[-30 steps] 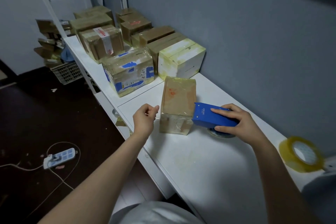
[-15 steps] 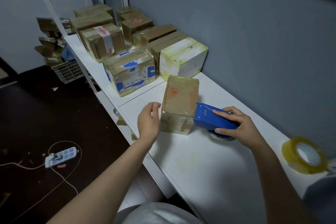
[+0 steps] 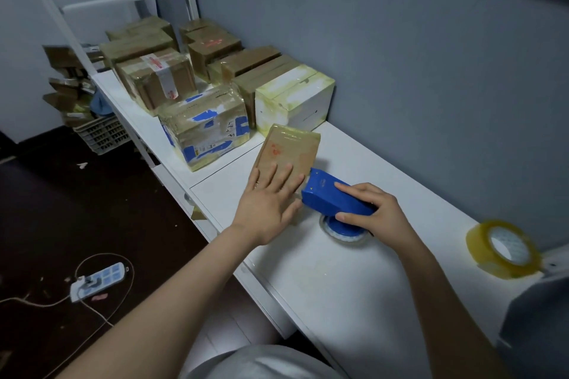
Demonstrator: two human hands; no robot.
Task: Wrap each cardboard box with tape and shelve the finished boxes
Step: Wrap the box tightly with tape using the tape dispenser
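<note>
At the left of the frame a basket [image 3: 103, 136] is seen, piled with cardboard scraps [image 3: 66, 95] and partly hidden behind the shelf [image 3: 141, 129]. Taped boxes [image 3: 160, 80] are gathered on that shelf, upper centre. At mid-frame the box [image 3: 292, 148] is stood on the desk [image 3: 338, 286]. Its near face is covered by the left hand [image 3: 268, 197], pressed flat with fingers straight and slightly apart. Just beside it, the dispenser [image 3: 329, 197] is gripped in the curled fingers of the right hand [image 3: 375, 212]. A roll [image 3: 505, 248] is laid at far right.

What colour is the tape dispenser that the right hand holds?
Blue. The tape dispenser shows best in the head view, gripped by the right hand.
</note>
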